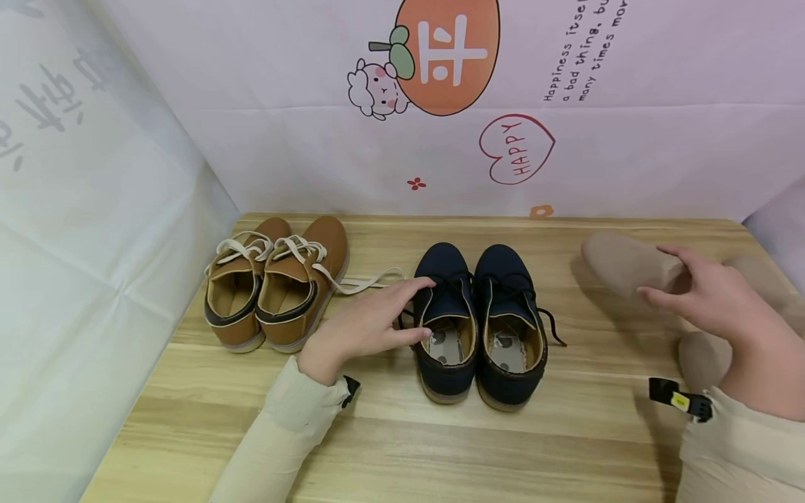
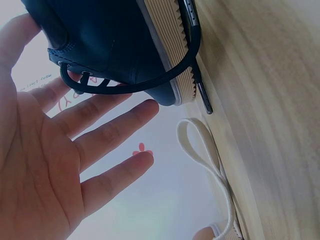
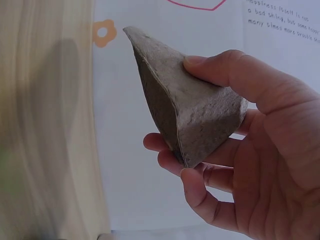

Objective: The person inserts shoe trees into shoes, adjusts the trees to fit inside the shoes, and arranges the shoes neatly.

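A beige moulded shoe insert point(image 1: 619, 262) is held above the wooden board by my right hand point(image 1: 723, 300). The right wrist view shows the thumb on top of the insert point(image 3: 205, 105) and curled fingers beneath it. My left hand point(image 1: 371, 321) reaches to the left navy shoe point(image 1: 440, 262), its fingers extended along the shoe's outer side. In the left wrist view, the navy shoe point(image 2: 115, 40) overlaps the fingertips, with a dark lace looping in front. Beside it stands the right navy shoe point(image 1: 503, 262), its toe toward the wall.
Brown shoes point(image 1: 333, 241) with loose white laces stand at the left, one lace point(image 1: 365, 283) trailing toward the navy pair. More beige inserts point(image 1: 704, 360) lie at the right, partly behind my right arm. A printed white cloth point(image 1: 302, 140) hangs along the board's back edge.
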The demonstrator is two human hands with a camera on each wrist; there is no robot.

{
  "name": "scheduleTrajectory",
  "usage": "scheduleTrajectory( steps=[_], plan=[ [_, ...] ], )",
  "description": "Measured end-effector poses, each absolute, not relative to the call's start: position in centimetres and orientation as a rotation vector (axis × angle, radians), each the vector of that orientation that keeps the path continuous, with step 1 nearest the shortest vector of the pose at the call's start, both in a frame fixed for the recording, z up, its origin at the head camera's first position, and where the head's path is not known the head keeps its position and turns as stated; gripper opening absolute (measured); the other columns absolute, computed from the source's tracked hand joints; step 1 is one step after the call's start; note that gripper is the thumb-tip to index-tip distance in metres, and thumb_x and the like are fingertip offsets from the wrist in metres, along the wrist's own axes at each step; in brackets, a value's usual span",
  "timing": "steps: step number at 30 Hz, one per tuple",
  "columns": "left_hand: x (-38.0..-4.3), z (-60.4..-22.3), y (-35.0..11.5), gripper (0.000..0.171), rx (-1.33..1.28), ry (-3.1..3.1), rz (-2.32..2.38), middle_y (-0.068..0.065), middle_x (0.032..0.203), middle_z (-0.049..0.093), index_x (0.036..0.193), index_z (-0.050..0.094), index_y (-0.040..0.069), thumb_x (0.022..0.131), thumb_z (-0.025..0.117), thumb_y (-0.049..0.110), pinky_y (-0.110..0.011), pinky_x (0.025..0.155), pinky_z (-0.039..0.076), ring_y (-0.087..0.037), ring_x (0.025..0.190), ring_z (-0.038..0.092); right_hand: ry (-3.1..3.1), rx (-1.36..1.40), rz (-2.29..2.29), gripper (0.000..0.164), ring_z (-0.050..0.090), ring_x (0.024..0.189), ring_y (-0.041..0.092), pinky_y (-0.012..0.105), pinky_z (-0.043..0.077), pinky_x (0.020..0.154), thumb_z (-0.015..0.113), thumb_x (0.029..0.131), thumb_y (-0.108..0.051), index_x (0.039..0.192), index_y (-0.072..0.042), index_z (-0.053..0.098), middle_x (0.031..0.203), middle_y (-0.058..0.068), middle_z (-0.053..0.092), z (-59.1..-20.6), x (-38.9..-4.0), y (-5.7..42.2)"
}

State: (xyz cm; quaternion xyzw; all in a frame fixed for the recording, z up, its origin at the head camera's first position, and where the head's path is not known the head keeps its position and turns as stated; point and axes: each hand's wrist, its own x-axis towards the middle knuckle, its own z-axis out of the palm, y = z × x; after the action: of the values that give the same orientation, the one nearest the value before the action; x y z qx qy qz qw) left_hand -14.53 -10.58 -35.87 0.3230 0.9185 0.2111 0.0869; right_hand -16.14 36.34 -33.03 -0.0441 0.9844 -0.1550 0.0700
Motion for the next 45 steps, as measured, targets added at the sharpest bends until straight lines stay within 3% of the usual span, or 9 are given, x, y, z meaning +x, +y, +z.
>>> scheduleTrajectory(
  steps=[16, 24, 32, 45],
  plan=[
    [-14.5, -35.7, -10.5, 0.076, 0.965, 2.733, 0.627, 0.0, 0.153, 0.045, 0.155, 0.03, 0.024, 0.093, 0.062, 0.055, -0.037, 0.109, 0.045, -0.019, 0.131, 0.055, 3.025, -0.199, -0.485, 0.09, 0.062, 0.076, 0.037, 0.057, 0.048, 0.069, 0.072, 0.09, -0.038, 0.15, 0.011, 0.025, 0.091, 0.023, 0.064, -32.1, -15.7, 34.5],
    [-14.5, -35.6, -10.4, 0.076, 0.946, 2.725, 0.65, -0.001, 0.153, 0.046, 0.155, 0.031, 0.024, 0.093, 0.065, 0.051, -0.038, 0.109, 0.045, -0.02, 0.13, 0.055, 3.048, -0.256, -0.526, 0.087, 0.062, 0.076, 0.029, 0.045, 0.049, 0.067, 0.075, 0.087, -0.033, 0.149, 0.009, 0.031, 0.089, 0.019, 0.067, -31.8, -15.5, 33.8],
    [-14.6, -35.7, -10.4, 0.075, 0.949, 2.741, 0.63, 0.001, 0.154, 0.045, 0.155, 0.03, 0.025, 0.093, 0.063, 0.053, -0.038, 0.109, 0.045, -0.019, 0.132, 0.054, 3.076, -0.269, -0.525, 0.084, 0.063, 0.084, 0.047, 0.06, 0.046, 0.074, 0.075, 0.087, -0.033, 0.147, 0.008, 0.033, 0.095, 0.029, 0.067, -31.6, -15.3, 33.4],
    [-14.5, -35.6, -10.5, 0.076, 0.941, 2.734, 0.635, 0.001, 0.155, 0.044, 0.155, 0.031, 0.025, 0.093, 0.063, 0.054, -0.038, 0.11, 0.043, -0.018, 0.135, 0.051, 3.09, -0.363, -0.518, 0.082, 0.063, 0.087, 0.043, 0.056, 0.047, 0.073, 0.077, 0.086, -0.031, 0.146, 0.007, 0.036, 0.108, 0.036, 0.062, -31.0, -15.1, 32.1]
  ],
)
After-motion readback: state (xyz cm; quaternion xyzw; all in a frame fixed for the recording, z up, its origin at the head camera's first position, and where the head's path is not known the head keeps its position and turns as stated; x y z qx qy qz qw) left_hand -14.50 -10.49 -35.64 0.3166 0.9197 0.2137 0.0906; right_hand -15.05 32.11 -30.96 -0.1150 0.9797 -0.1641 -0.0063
